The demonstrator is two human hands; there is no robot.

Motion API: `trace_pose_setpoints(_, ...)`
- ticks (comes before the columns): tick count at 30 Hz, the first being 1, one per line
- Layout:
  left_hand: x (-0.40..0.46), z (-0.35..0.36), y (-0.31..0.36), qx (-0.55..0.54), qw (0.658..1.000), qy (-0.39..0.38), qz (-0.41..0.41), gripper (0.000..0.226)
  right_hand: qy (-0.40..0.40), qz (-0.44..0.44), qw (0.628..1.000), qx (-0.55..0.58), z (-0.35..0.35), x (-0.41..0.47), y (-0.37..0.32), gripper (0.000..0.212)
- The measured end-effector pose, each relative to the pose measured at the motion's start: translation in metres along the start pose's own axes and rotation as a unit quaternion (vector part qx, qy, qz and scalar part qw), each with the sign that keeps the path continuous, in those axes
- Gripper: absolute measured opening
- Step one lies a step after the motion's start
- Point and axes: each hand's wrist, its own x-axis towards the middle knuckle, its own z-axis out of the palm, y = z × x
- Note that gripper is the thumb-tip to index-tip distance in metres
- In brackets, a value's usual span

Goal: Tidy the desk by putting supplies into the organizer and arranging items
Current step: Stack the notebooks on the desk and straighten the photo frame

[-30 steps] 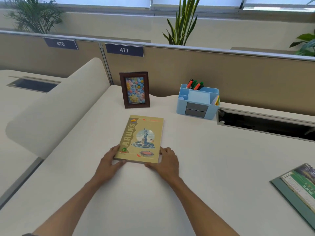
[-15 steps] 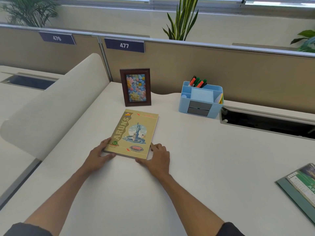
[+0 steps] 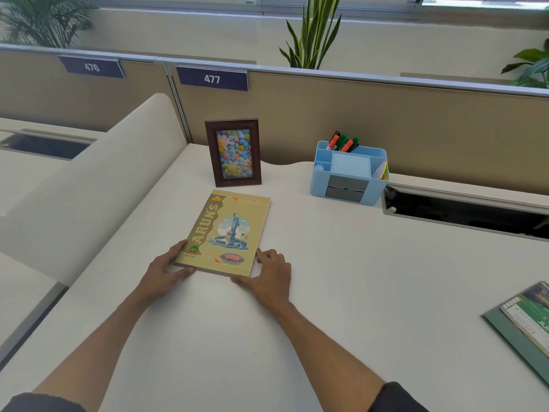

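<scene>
A tan notebook (image 3: pixel 228 230) with a statue picture lies flat on the white desk (image 3: pixel 356 292), slightly tilted, just in front of a brown photo frame (image 3: pixel 233 153). My left hand (image 3: pixel 166 269) touches its near left corner, fingers along the left edge and thumb along the near edge. My right hand (image 3: pixel 270 275) rests against its near right corner in the same way. A light blue organizer (image 3: pixel 349 176) stands at the back right, with orange and green markers (image 3: pixel 341 142) upright in its rear compartment and sticky notes inside.
A green calendar (image 3: pixel 528 322) lies at the desk's right edge. An open cable slot (image 3: pixel 463 209) runs along the back right. A curved white divider (image 3: pixel 89 188) borders the desk on the left, and a tan partition (image 3: pixel 386 120) stands behind.
The notebook has slid a little to the left and turned slightly between my hands. Both hands stay at its near corners.
</scene>
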Motion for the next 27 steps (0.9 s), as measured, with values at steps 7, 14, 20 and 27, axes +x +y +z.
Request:
trace_pose_setpoints(7,-0.001,0.001,0.001,-0.021,1.0,0.005,-0.016,0.07,0.004,-0.002,1.0,0.001,0.0,0.0,0.001,0.079)
trace_pose_setpoints(14,0.001,0.004,0.004,-0.026,0.999,0.009,-0.041,0.087,0.013,0.0,1.0,0.004,0.002,-0.001,0.002,0.077)
trace_pose_setpoints(20,0.001,0.007,0.01,-0.051,0.997,0.025,-0.055,0.08,0.004,-0.001,1.0,0.004,0.001,-0.001,0.002,0.076)
trace_pose_setpoints(27,0.001,0.009,0.01,-0.059,0.996,0.029,-0.064,0.08,0.002,0.002,1.0,0.01,0.001,-0.002,0.002,0.077)
